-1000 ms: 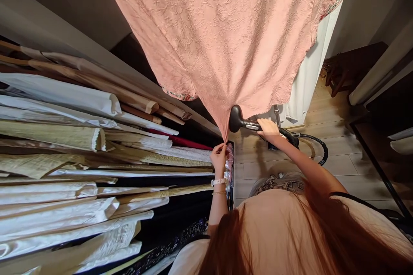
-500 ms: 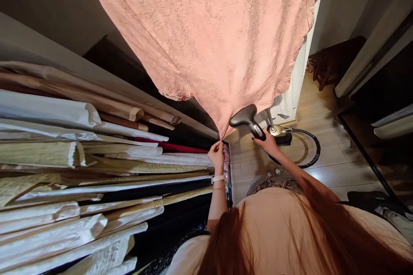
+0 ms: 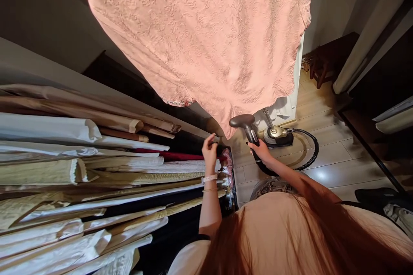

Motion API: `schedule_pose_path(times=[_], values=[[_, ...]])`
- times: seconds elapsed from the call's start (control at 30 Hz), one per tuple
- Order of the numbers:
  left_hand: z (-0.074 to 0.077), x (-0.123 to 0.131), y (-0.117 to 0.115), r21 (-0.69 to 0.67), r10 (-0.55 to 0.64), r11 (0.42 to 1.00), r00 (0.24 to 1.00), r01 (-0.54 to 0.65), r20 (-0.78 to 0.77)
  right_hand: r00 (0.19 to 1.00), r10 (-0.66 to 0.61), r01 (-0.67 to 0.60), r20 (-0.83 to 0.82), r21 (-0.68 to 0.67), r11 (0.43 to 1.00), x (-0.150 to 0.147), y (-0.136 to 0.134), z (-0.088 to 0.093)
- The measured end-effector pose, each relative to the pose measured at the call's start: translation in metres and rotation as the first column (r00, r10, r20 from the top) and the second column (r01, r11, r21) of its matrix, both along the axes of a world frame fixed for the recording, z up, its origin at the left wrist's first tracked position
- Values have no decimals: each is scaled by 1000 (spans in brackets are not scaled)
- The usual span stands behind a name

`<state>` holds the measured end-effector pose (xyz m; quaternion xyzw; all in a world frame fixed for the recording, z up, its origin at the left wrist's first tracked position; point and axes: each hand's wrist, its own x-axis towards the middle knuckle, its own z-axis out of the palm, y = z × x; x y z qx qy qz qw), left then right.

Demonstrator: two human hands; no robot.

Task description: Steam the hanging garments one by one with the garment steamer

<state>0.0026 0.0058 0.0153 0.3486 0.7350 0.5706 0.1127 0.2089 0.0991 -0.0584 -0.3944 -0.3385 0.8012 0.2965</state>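
Observation:
A pink textured garment hangs in front of me, its lower edge coming down to a loose point. Just below and left of that point, apart from the cloth, is my left hand, holding nothing, fingers bent and spread a little. My right hand grips the handle of a dark steamer head, which is beside the garment's lower tip. A black ribbed hose curves from a steamer base on the floor.
Many white, cream and brown garments hang along the left side. A dark wooden stool stands at the right back. Behind the pink garment is a white cloth. At the right, a black rail crosses above the tiled floor.
My left hand has let go of the garment's tip and moved down and left. The tip hangs looser. My right hand has lowered slightly with the steamer head.

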Motion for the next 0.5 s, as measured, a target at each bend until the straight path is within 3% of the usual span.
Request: schedule_pose_path(times=[0.13, 0.23, 0.33, 0.5], values=[[79, -23, 54, 127, -170, 975, 979, 184, -113, 999, -18, 17, -35, -26, 1000, -22, 17, 11], [120, -20, 97, 127, -268, 951, 957, 281, -110, 996, 1, -7, -91, -71, 997, -44, 22, 16], [134, -11, 118, 131, -307, 939, 947, 317, -92, 987, 50, -70, -150, -132, 989, -60, 16, 16], [135, -26, 109, 92, -312, 946, 950, 311, -2, 966, 100, -145, -238, -179, 973, -70, 5, 10]])
